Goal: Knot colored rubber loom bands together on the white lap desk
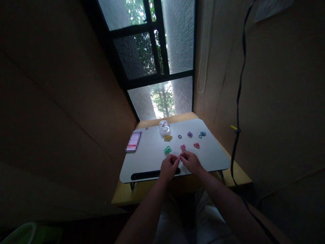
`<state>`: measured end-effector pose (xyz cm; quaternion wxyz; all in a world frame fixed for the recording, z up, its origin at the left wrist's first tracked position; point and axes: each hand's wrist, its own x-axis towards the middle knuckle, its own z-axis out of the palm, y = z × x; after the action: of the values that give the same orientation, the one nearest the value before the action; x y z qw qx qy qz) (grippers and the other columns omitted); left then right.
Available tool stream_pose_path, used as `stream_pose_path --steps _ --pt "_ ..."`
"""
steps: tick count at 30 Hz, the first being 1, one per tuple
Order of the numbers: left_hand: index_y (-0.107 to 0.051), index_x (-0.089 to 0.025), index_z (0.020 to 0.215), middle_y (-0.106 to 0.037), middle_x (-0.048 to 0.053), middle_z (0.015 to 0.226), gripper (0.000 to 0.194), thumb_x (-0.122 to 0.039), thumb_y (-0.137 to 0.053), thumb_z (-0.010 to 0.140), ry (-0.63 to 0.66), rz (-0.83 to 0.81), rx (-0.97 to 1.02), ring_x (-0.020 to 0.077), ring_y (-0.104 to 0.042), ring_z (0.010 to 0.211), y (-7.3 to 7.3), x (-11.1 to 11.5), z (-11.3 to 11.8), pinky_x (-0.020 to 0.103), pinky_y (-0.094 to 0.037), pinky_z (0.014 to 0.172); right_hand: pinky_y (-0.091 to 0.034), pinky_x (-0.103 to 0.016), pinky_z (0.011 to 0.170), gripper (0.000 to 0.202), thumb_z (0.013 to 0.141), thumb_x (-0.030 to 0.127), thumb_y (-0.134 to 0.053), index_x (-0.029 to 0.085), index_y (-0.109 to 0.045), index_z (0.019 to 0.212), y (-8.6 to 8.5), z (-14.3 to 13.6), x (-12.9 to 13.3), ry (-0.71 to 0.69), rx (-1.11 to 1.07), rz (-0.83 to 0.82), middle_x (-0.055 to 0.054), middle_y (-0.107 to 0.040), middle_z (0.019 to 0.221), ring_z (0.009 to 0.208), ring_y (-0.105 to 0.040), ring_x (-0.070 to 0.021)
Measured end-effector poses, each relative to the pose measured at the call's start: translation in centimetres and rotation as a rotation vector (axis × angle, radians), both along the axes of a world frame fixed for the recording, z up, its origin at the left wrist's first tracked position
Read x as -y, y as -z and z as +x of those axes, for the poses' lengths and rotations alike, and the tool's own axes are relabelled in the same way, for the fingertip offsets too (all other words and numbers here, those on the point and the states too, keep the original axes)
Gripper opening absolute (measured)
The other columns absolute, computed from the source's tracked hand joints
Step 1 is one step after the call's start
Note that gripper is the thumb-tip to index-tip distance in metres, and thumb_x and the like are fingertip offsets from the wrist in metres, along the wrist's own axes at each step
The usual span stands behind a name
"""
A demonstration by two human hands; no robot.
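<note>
Fingertips together, my left hand point(169, 166) and my right hand point(190, 161) meet over the near edge of the white folding table point(144, 157). A tiny pale pinkish thing point(179, 158) shows between them, too small to name. Just beyond my fingers lie a green bunch of small bands point(167, 150), a pink bunch point(183, 147) and a red bunch point(196, 145). Farther back are a yellow bunch point(168, 138), a dark ring point(179, 136), a purple bunch point(190, 134) and a blue bunch point(202, 134).
A clear round jar point(164, 128) stands at the back. On the left lies a phone point(133, 141), with a small red ring point(146, 128) behind it. A black slot strip point(146, 175) runs along the near edge. A dark cord point(238, 101) hangs at right.
</note>
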<state>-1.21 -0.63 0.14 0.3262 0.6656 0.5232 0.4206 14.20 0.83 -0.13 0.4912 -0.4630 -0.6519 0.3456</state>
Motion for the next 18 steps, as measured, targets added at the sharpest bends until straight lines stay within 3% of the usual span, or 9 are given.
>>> stream_pose_path --steps 18 --pt "-0.058 -0.018 0.076 -0.056 -0.003 0.065 0.025 -0.041 -0.057 0.083 0.013 0.007 -0.003 0.0105 -0.048 0.06 -0.38 0.24 0.03 0.023 -0.036 0.058 -0.04 -0.024 0.056 0.008 0.075 0.022 -0.055 0.018 -0.06 0.071 0.42 0.02 -0.25 -0.019 -0.033 0.022 0.002 -0.059 0.063 0.059 -0.052 -0.0126"
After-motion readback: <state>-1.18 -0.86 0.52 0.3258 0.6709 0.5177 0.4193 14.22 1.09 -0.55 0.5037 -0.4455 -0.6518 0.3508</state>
